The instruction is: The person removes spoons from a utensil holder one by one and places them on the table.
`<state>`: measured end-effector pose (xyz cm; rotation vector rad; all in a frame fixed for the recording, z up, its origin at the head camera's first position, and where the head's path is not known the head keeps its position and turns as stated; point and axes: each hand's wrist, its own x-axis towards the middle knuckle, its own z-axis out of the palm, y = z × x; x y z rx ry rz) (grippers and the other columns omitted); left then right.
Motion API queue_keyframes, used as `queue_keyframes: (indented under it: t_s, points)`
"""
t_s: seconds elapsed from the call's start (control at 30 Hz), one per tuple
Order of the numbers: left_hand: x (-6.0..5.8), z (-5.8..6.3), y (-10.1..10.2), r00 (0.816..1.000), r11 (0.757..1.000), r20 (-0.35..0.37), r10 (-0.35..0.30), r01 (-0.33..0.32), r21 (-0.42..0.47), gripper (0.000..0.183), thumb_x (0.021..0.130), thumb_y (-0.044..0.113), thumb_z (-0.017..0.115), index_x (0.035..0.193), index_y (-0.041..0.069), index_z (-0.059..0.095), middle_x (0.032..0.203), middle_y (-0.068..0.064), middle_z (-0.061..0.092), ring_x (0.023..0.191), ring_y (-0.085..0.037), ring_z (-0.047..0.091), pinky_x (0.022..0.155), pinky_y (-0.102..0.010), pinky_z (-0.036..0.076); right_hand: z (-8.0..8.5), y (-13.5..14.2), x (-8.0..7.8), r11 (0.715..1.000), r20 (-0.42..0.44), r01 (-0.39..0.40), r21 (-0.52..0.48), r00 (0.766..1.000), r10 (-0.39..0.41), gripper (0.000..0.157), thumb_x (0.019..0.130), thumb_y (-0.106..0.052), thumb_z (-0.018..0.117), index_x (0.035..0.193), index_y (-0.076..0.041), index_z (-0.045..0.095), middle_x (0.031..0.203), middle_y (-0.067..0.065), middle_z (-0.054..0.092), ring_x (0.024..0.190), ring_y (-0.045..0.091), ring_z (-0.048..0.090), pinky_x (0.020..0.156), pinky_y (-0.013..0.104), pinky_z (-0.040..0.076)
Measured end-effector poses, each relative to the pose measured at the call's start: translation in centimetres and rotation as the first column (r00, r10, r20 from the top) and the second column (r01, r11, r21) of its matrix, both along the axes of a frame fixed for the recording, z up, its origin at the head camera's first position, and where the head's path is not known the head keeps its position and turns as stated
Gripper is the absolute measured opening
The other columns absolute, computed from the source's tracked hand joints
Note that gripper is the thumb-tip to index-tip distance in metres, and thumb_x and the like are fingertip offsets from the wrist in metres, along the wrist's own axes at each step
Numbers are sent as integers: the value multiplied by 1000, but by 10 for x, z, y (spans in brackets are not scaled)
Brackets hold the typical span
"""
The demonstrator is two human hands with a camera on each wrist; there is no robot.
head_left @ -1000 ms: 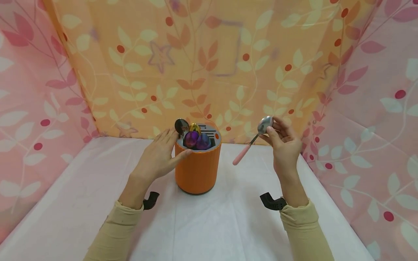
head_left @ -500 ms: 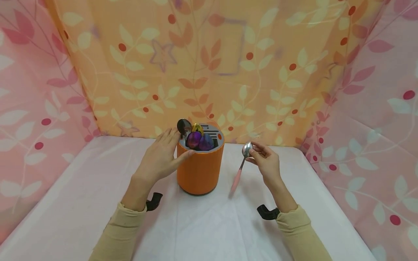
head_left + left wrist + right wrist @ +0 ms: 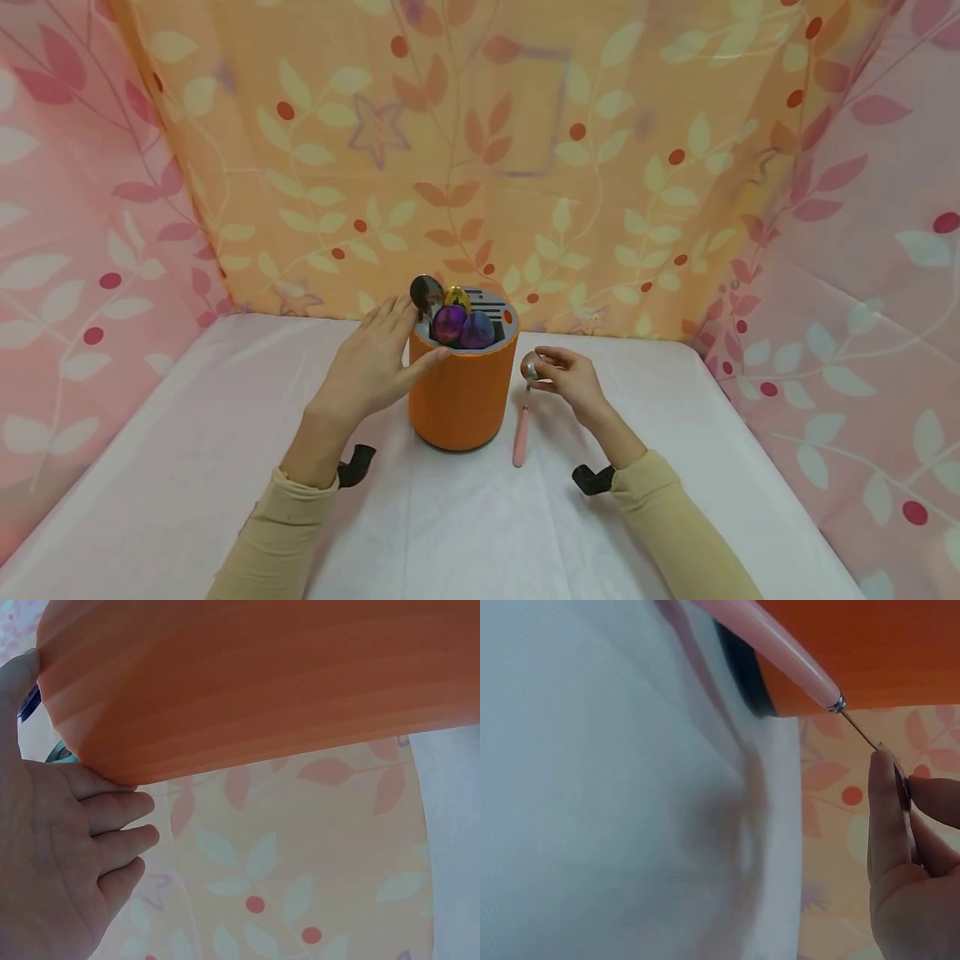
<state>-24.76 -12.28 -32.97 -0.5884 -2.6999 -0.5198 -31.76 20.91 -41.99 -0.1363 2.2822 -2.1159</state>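
On the near side, pinches with the right hand (image 3: 577, 390) the bowl of a spoon (image 3: 520, 437), pink handle downward, just right of the orange container (image 3: 457, 396). Hard to tell, from these angles, whether touching the table (image 3: 480, 533) with the handle's end. Seems to steady the container with the left hand (image 3: 367, 371), fingers straight against its wall, thumb spread apart. Step in hand, as judged: holding the spoon beside the container. Calls next, probably, for a firm pinch and clearance from the rim. Possibly in the way: other spoon bowls (image 3: 450, 324), crowded leftward on the slotted top (image 3: 489, 297). Farther back: a flowered cloth (image 3: 487, 125).
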Motion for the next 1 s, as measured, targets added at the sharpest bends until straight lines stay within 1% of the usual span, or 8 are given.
queue_keyframes:
  t_s: [0.1,0.2,0.4,0.53,0.63,0.73,0.87,1.0]
  points:
    - [0,0,0,1000,1000,-7,0,0,3,100,99,76,42,163,0,29,169,-21,25,159,-37,18,129,-53,16,-6,-2,-6,1000,17,-24,5,1000,23,43,102,4,61,143,12,54,113,18,66,91,14,73,84,35,64]
    - [0,1,0,1000,1000,-4,-1,1,2,100,99,76,42,163,0,29,170,-20,24,159,-37,17,130,-52,15,-11,-4,-10,999,38,-23,21,999,22,43,100,7,61,143,14,54,117,23,66,90,15,72,84,35,64]
    - [1,2,0,1000,1000,7,1,-1,-5,100,100,75,43,163,-1,28,170,-20,23,159,-37,16,130,-51,14,-20,-5,-15,996,78,-33,89,997,26,45,98,7,62,142,15,54,130,32,63,91,16,71,85,33,64]
    - [1,2,0,1000,1000,15,6,-5,-7,100,100,75,43,162,-1,29,170,-20,23,159,-37,15,130,-51,14,-26,-4,-18,988,101,-44,148,995,29,44,99,4,64,140,14,56,130,30,65,94,20,72,86,35,63]
    - [1,2,0,1000,1000,19,6,-6,-8,101,99,76,42,163,-1,28,170,-20,22,159,-37,15,130,-52,14,-32,-3,-20,970,89,-46,240,996,25,42,99,-1,67,138,11,61,126,25,69,98,18,69,89,29,62]
    - [2,2,0,1000,1000,23,7,-7,-13,100,99,76,42,163,0,27,171,-19,22,159,-37,14,130,-52,14,-37,-2,-22,953,84,-58,299,996,34,41,99,-5,69,137,9,63,122,21,72,99,18,68,89,25,59]
    - [2,2,0,1000,1000,24,8,-7,-15,100,100,75,43,163,0,26,170,-20,22,159,-37,15,129,-52,14,-40,-1,-23,947,97,-79,312,994,51,42,99,-7,68,138,8,62,119,21,72,90,17,70,87,27,61]
    - [3,3,-1,1000,1000,26,11,-11,-10,99,100,74,44,164,1,26,170,-20,22,159,-37,15,129,-53,14,-39,-1,-23,940,102,-86,331,993,55,41,99,-2,67,137,11,61,116,24,72,80,15,71,79,30,64]
